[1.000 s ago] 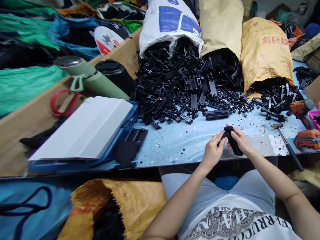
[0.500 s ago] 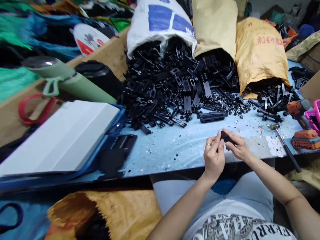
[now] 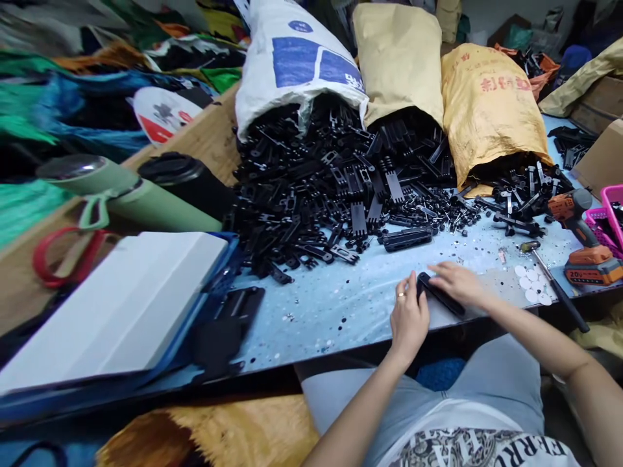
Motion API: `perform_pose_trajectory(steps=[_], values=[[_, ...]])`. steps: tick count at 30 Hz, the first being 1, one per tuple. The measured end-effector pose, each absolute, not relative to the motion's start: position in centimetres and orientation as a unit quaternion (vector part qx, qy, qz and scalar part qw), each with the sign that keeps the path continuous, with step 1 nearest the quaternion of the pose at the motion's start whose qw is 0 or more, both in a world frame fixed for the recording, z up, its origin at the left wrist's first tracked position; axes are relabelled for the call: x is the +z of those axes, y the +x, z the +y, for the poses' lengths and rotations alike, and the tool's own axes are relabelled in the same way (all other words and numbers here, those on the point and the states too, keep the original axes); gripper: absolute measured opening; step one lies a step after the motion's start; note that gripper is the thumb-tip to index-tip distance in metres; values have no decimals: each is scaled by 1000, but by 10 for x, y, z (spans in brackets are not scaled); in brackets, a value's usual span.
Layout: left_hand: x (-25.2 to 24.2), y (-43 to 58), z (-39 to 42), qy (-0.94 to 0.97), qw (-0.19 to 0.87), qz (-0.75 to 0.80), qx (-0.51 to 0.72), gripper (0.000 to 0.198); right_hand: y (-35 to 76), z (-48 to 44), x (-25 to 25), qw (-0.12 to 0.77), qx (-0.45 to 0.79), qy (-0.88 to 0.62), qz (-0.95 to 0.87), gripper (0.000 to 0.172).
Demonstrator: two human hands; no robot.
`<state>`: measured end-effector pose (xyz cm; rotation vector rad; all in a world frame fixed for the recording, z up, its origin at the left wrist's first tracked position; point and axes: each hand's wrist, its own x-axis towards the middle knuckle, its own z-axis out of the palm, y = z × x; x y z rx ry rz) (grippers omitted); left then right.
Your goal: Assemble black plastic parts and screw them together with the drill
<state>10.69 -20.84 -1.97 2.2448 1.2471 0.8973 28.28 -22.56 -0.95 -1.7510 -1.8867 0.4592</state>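
Note:
A long black plastic part [image 3: 444, 298] lies slantwise at the front edge of the blue-topped bench. My left hand [image 3: 410, 316], with a ring on one finger, is closed around its left end between thumb and fingers. Over the far side of the same part is my right hand [image 3: 457, 284], its fingers stretched out and the thumb hidden. Beyond my hands sits a similar black assembled piece [image 3: 407, 239], at the edge of a large heap of black plastic parts [image 3: 296, 207].
Parts spill from a white sack [image 3: 302, 65], a tan sack [image 3: 399, 65] and a yellow sack [image 3: 494, 110]. At right are a hammer [image 3: 559, 292], white discs [image 3: 533, 285], a cordless drill [image 3: 584, 240] and a pink basket [image 3: 614, 211]. Scissors [image 3: 63, 259], a green tumbler [image 3: 146, 201] and a white box [image 3: 117, 305] stand left.
The black part has been lowered from between both hands toward the bench and now shows its length. My right hand's fingers have straightened from their grip. The camera view has tilted up slightly.

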Motion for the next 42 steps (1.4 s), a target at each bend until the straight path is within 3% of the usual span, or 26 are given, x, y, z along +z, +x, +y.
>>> perform_pose_trajectory(steps=[3,7,13,15,20,23,26,28,30,33,37,40,42], values=[[-14,107,-204,917,131,332,178,58,347,-204,7,226,42,-744,-627,34],[-5,113,-188,977,84,191,49,50,437,-193,23,223,-22,-810,-542,22],[-6,104,-189,952,88,288,59,36,461,-211,34,212,-28,-765,-608,7],[-3,104,-194,920,196,316,124,39,429,-226,37,254,-16,-707,-660,12],[17,124,-198,570,693,337,285,50,319,-285,31,505,140,-450,-723,23],[25,130,-198,430,782,337,300,39,288,-308,24,517,282,-447,-673,25],[25,129,-207,482,717,343,367,29,289,-311,17,456,516,-479,-544,50],[22,127,-216,585,630,319,399,26,297,-309,13,345,666,-452,-482,70],[17,126,-218,674,553,281,401,31,307,-309,14,236,706,-444,-498,79],[8,124,-206,780,472,249,327,38,323,-313,22,155,530,-550,-626,66],[-2,127,-185,923,304,219,85,31,332,-314,27,-7,232,-614,-754,41],[-4,132,-185,949,231,214,20,33,328,-310,21,-83,155,-619,-765,33],[-4,135,-189,955,208,210,27,46,323,-308,16,-98,134,-628,-760,34]])
